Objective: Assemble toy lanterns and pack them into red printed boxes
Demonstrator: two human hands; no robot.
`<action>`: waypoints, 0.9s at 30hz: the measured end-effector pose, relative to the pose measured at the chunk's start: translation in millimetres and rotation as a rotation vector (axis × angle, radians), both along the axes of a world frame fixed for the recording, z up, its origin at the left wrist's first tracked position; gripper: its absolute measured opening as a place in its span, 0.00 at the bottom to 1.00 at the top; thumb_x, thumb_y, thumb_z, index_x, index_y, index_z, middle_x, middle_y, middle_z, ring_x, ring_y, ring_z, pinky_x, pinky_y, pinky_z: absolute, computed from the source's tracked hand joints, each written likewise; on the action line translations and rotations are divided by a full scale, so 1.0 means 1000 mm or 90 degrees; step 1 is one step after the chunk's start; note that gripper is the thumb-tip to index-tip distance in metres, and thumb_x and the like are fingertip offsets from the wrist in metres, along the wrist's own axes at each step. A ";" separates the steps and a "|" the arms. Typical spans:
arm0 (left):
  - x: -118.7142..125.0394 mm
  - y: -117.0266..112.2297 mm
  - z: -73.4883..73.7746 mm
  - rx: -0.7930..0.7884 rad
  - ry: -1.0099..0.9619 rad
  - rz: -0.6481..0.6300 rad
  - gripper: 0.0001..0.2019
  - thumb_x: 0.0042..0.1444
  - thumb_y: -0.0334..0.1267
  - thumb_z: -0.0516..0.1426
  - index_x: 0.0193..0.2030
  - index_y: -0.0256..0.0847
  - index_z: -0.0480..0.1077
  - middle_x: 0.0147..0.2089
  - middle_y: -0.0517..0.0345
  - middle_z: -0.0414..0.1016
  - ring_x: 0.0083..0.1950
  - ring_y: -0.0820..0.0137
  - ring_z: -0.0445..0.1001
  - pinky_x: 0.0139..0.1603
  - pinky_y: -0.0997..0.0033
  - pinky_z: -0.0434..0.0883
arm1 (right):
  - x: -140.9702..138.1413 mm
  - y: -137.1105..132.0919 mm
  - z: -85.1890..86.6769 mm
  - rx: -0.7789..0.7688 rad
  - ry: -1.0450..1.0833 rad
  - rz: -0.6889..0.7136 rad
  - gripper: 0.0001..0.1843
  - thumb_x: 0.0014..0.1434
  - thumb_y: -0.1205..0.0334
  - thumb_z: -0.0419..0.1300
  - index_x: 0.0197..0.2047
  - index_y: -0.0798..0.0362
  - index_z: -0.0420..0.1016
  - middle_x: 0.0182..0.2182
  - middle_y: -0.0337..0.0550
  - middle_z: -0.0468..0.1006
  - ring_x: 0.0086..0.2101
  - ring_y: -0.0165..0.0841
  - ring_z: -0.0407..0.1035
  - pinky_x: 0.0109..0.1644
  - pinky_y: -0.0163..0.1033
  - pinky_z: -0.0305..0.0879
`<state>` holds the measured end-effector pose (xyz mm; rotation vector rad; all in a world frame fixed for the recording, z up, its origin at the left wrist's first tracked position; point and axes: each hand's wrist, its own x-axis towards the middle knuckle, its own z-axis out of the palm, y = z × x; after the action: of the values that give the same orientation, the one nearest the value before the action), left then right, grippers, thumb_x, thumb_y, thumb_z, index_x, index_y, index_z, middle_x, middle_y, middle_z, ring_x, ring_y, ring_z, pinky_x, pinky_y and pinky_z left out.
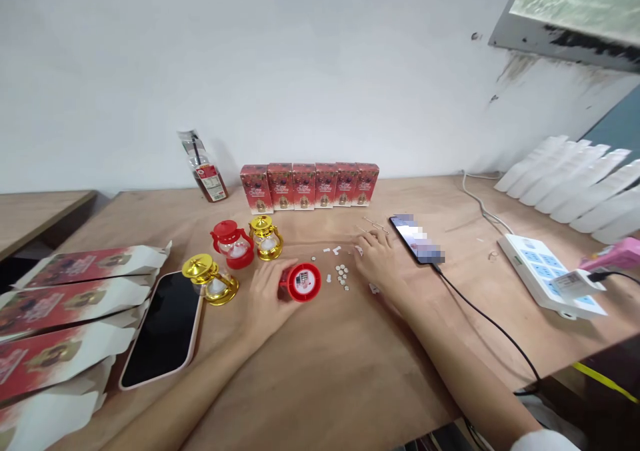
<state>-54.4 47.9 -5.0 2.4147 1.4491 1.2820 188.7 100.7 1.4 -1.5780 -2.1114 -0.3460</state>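
My left hand [270,296] grips a red mini lantern [311,297] laid over, its open base towards me. A white disc with a small circuit [303,281] shows inside that base. Over the tabletop, my right hand [379,259] has its fingers apart and bent down, the fingertips by a small white piece [359,250]. Between the hands lie several button cells [341,271] and small white plastic tabs [337,250]. Left of my left hand stand another red lantern [234,244] and two gold lanterns [212,280], one nearer me and one farther back.
Red printed boxes [304,187] stand in a row near the wall, beside a labelled pouch [205,171]. Flat cartons [75,304] and a dark-screened phone [163,331] lie left. Rightwards are a cabled phone [415,237], a power strip [543,271] and white sleeves [565,177].
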 end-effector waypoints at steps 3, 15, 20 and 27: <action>0.000 0.000 -0.001 0.003 -0.003 0.003 0.21 0.50 0.43 0.61 0.50 0.43 0.63 0.47 0.53 0.73 0.47 0.60 0.71 0.46 0.61 0.67 | 0.008 0.005 -0.001 -0.153 -0.030 -0.040 0.12 0.59 0.68 0.51 0.40 0.55 0.76 0.41 0.49 0.78 0.48 0.43 0.63 0.53 0.45 0.58; 0.001 -0.001 0.001 -0.014 -0.011 0.008 0.21 0.50 0.42 0.61 0.49 0.42 0.63 0.47 0.52 0.74 0.47 0.61 0.71 0.45 0.62 0.67 | 0.005 0.007 -0.008 -0.110 0.126 0.069 0.05 0.59 0.67 0.54 0.35 0.54 0.71 0.37 0.46 0.76 0.39 0.36 0.70 0.42 0.40 0.66; 0.002 -0.002 0.003 -0.008 -0.033 0.022 0.20 0.50 0.44 0.61 0.48 0.42 0.64 0.46 0.52 0.74 0.46 0.61 0.72 0.45 0.61 0.68 | -0.020 -0.011 -0.009 -0.075 0.304 0.260 0.03 0.57 0.67 0.55 0.31 0.53 0.68 0.31 0.41 0.75 0.33 0.31 0.69 0.36 0.35 0.66; 0.002 -0.002 0.003 -0.006 -0.042 0.020 0.19 0.51 0.44 0.61 0.48 0.42 0.63 0.45 0.53 0.74 0.46 0.62 0.73 0.46 0.62 0.68 | -0.041 -0.028 -0.005 -0.088 0.381 0.356 0.14 0.57 0.67 0.56 0.48 0.54 0.68 0.33 0.41 0.74 0.31 0.28 0.68 0.37 0.34 0.68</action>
<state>-52.4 46.2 -1.7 2.3289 1.4785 1.3438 147.5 72.3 -3.4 -0.9212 -1.9902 0.4186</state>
